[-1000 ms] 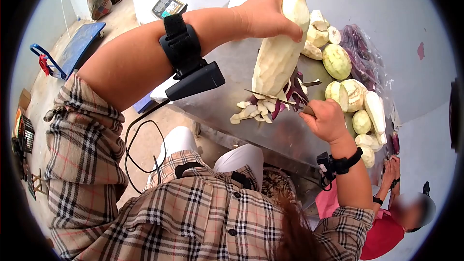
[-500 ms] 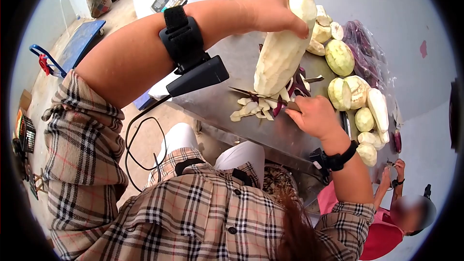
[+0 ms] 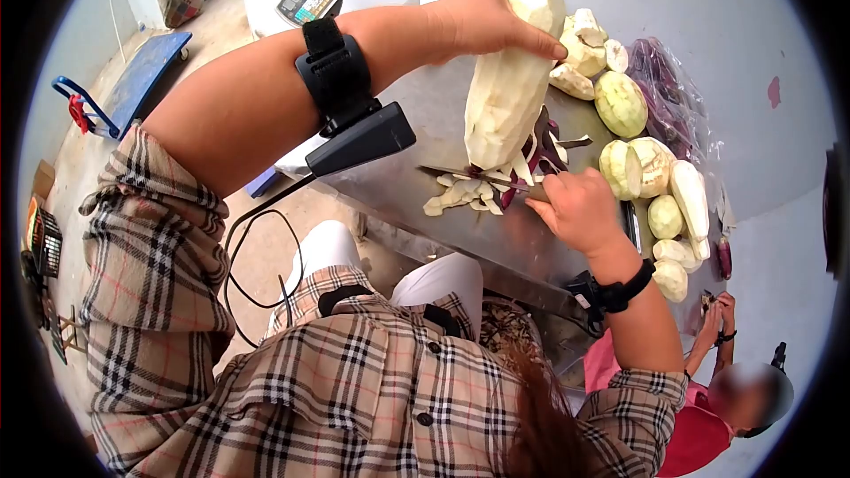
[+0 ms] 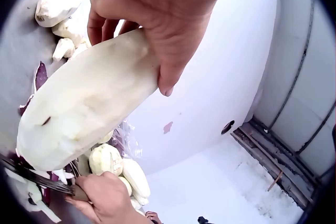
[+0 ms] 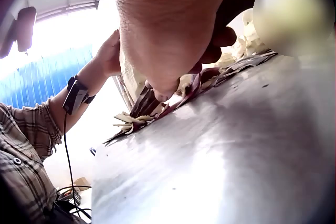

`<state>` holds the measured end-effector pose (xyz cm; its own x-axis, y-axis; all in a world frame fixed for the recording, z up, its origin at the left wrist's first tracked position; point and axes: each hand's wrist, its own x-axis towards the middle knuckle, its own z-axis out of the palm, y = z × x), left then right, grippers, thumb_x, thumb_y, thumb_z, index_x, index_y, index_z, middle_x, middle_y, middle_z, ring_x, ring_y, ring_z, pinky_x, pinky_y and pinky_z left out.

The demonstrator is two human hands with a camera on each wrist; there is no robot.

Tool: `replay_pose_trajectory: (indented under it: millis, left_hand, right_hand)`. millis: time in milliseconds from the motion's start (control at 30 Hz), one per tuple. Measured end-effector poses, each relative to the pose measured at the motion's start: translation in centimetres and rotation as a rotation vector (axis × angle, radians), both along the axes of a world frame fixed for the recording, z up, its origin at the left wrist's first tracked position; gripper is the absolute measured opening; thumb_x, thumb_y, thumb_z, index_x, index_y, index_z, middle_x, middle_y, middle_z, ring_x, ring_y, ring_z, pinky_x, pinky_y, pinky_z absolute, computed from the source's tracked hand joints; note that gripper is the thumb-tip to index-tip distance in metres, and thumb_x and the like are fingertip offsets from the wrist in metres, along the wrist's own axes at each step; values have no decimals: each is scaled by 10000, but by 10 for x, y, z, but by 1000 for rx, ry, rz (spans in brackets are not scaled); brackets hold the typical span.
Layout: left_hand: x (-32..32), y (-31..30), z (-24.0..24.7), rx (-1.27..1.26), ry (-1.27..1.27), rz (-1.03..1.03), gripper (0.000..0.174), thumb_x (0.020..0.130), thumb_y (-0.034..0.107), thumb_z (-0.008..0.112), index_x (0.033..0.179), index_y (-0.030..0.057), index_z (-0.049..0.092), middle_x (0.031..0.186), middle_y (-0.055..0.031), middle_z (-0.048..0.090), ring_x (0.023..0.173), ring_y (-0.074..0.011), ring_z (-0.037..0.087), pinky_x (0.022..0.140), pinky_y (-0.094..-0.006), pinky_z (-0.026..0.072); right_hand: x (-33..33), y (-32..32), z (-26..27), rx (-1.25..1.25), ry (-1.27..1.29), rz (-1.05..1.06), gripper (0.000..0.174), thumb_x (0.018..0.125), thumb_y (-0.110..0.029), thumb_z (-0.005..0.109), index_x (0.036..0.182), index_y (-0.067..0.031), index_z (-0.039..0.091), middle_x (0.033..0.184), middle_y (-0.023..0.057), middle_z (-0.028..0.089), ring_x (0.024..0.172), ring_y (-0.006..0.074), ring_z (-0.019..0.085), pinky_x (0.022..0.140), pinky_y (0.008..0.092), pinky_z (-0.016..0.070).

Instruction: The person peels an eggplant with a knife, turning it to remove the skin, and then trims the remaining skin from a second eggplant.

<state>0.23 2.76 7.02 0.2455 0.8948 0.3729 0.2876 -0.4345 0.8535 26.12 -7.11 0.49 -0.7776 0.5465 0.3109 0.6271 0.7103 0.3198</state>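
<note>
A large peeled eggplant [image 3: 506,111] stands tilted over the metal table, pale all over with flat peeling facets. My left hand [image 3: 482,18] grips its upper end, thumb on one side and fingers round the other. At its lower end is a dark-bladed knife [image 4: 42,180], its handle held in the curled fingers of my right hand [image 3: 580,212]. The blade lies across the bottom of the eggplant in the head view. Pale peelings [image 3: 460,196] and purple skin strips [image 3: 543,149] are heaped beneath and beside it.
Several peeled eggplants [image 3: 620,104] line the right of the metal table [image 3: 540,243], beside a clear bag [image 3: 664,93] of purple ones. A scale [image 3: 308,2] stands at the back left. Another person [image 3: 695,434] works at the lower right; a blue cart [image 3: 146,80] is on the floor.
The knife and my right hand have shifted left and slightly down along the eggplant's lower end, then stayed near there. The eggplant's top has risen and turned slightly in my left hand.
</note>
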Motion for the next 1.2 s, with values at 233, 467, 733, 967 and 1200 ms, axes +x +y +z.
replay_pose_trajectory:
  millis: [233,467,733,967,1200]
  left_hand:
    - [-3,10,-6,14,-4,-61,1041,577,596,845,1292,-44,440,1180,-225,601,1131,-323,588,966,-385,471]
    - [-2,12,-8,70,60,-14,1040,588,622,825,1251,-85,450,1138,-248,613,1087,-332,613,919,-377,493]
    - [2,-2,2,118,147,36,1041,584,636,818,1221,-103,454,1088,-261,627,1028,-338,639,871,-375,516]
    - [3,-5,6,128,212,54,1087,583,690,784,1233,-107,432,1061,-251,640,998,-340,652,848,-373,524]
    - [0,-11,11,-29,81,-52,930,639,507,776,1298,-35,405,1182,-243,586,1090,-327,596,893,-381,495]
  right_hand:
    - [9,-14,16,-45,93,-59,349,717,-313,775,699,-98,500,594,73,546,550,281,538,548,371,391]
    - [10,-22,25,-116,84,-196,347,746,-298,762,681,-78,502,549,132,541,526,361,543,510,437,429]
    - [4,-16,18,-191,80,-210,353,758,-323,745,671,-77,508,557,142,544,539,374,556,500,451,440]
    - [-1,-10,5,-228,109,-162,353,767,-336,734,674,-72,520,565,142,549,541,374,559,493,452,448]
    - [-3,-13,-2,-101,37,-147,345,764,-338,739,687,-80,522,572,94,547,523,318,564,504,420,423]
